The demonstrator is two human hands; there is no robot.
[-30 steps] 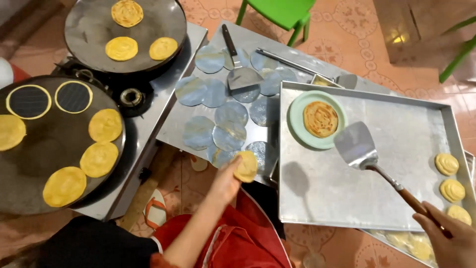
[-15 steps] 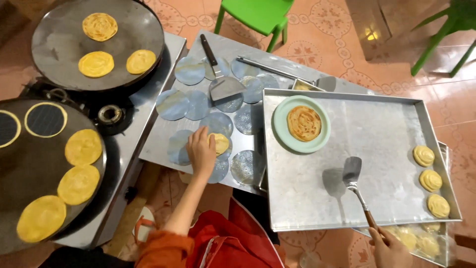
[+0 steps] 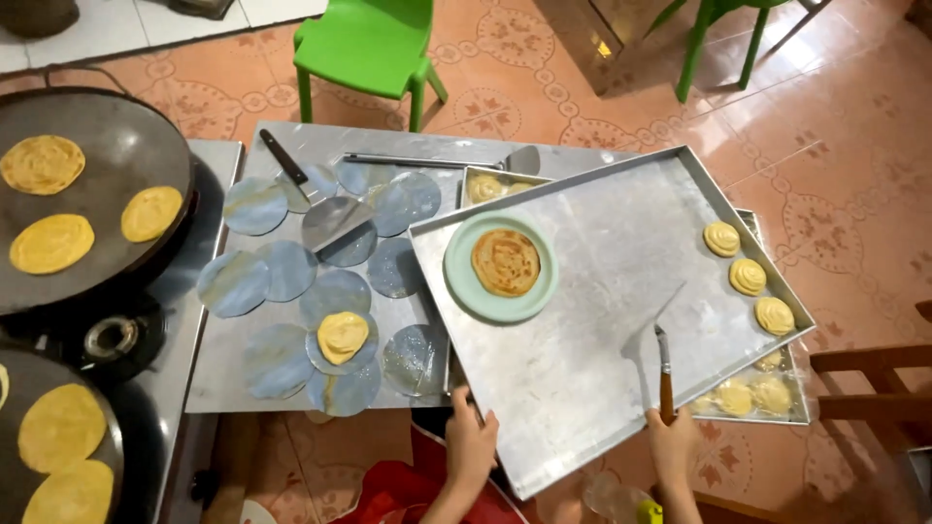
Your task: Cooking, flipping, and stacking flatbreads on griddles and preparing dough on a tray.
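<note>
Left hand point(image 3: 471, 442) fingers curl over near edge of tray point(image 3: 602, 388). Right hand point(image 3: 672, 442) closed around spatula point(image 3: 664, 374) handle, blade edge-on above fingers. Green plate point(image 3: 460, 281) with flatbread point(image 3: 505, 262) beyond left fingers.

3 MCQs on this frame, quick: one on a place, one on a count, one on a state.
1. Where does the browned flatbread lie?
A. on the green plate
B. on the griddle
C. on the floor

2. How many dough coils sit at the far right edge of the top tray?
A. one
B. three
C. six

3. What does the right hand hold?
A. nothing
B. a cup
C. the spatula

Answers:
1 A, it rests inside the plate's rim.
2 B, three in a row.
3 C, fingers wrap its wooden handle.
</note>
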